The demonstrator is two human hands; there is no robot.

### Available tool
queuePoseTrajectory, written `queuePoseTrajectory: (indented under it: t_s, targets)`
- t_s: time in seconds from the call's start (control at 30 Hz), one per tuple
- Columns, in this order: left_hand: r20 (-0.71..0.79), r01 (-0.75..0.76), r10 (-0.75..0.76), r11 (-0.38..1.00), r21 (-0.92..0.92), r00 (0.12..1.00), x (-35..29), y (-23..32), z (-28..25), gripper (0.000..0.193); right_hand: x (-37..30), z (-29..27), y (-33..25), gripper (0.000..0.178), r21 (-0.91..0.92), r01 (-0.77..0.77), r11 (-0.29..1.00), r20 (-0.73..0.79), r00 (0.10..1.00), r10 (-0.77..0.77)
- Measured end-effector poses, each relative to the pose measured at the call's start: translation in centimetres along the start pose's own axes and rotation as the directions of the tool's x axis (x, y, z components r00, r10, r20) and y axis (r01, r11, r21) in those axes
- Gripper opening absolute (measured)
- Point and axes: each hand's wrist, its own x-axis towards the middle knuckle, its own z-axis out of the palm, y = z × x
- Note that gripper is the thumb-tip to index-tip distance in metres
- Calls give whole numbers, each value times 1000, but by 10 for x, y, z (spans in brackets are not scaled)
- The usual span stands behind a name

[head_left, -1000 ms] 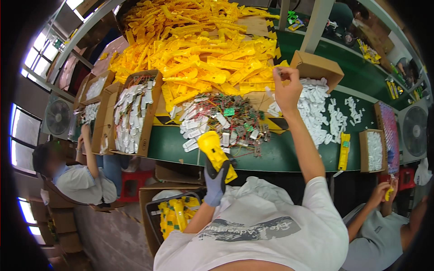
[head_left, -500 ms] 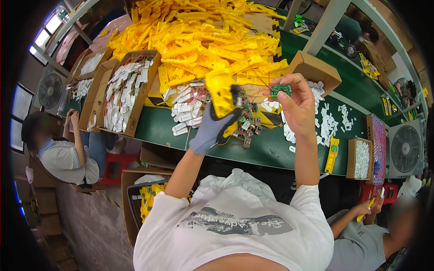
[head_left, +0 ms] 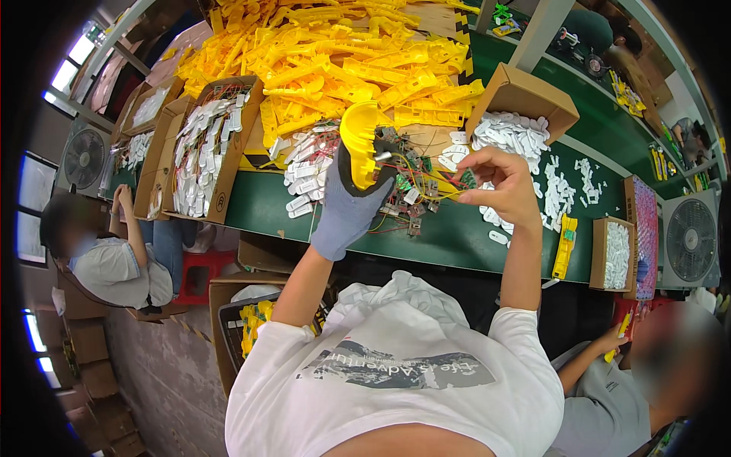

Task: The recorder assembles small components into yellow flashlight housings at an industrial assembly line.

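My left hand (head_left: 346, 215), in a grey-blue glove with dark fingers, grips a yellow plastic shell (head_left: 358, 137) tilted up on its edge. To its right, my bare right hand (head_left: 504, 185) pinches a small green circuit board (head_left: 467, 180) between thumb and fingers, partly hiding it. Thin wires stretch from around the board toward the shell; where they end I cannot make out. Below and between my hands lies a tangle of small boards, wires and dark parts (head_left: 415, 199). White plastic pieces with wires (head_left: 304, 179) are heaped left of the glove.
A big pile of yellow shells (head_left: 327, 68) covers the far table. Cardboard boxes (head_left: 236, 152) of wired white parts stand left; an open box (head_left: 525, 91) spills white pieces at right. One yellow shell (head_left: 565, 247) lies near the front edge. People sit on both sides.
The yellow shell has turned from showing its inner face to standing more on edge. My right hand has lowered slightly and turned, so the board shows less.
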Motion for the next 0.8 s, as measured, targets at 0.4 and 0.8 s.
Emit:
queuePoseTrajectory:
  t_s: [0.4, 0.8]
  targets:
    - [153, -589, 690, 457, 666, 708, -48, 15, 18, 37, -1, 19, 25, 31, 9, 39, 999, -380, 924, -32]
    - [312, -272, 181, 921, 280, 933, -137, -54, 2, 39, -35, 55, 64, 40, -27, 309, 951, -408, 865, -293]
